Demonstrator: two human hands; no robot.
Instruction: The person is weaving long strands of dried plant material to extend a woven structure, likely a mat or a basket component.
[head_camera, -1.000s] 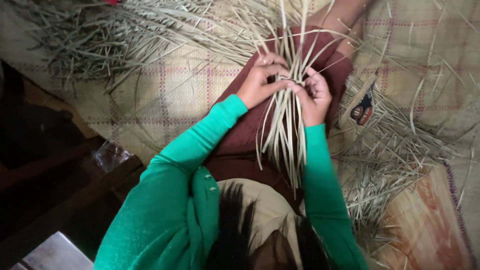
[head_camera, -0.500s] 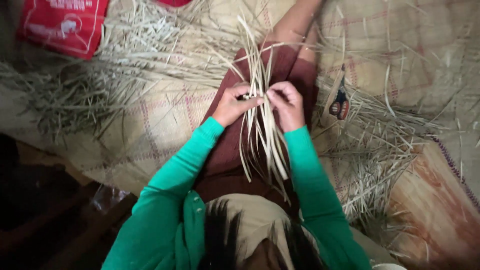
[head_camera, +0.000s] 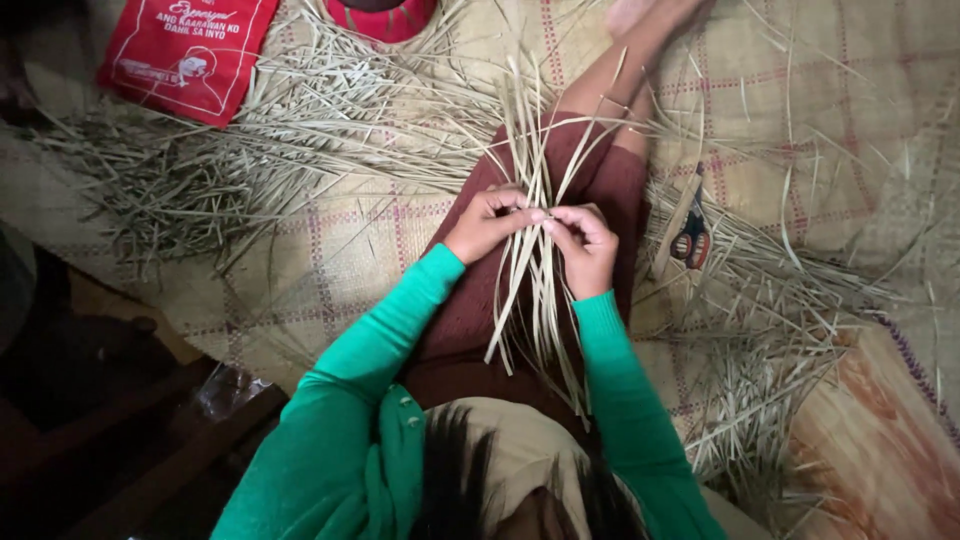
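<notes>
Both hands work a bundle of pale dried leaf strips (head_camera: 530, 250) lying over the person's lap. The left hand (head_camera: 487, 222) and right hand (head_camera: 585, 245) each pinch strips where they cross. Weaving looks barely begun: only a small crossing holds, long flat ends fan loose, and heaps of strips (head_camera: 250, 150) wait on the woven mat (head_camera: 820, 90).

Woven checked floor mat (head_camera: 820, 90), pale straw with faint red lines; dark wooden floor (head_camera: 110, 440) at left; dim, warm light
</notes>
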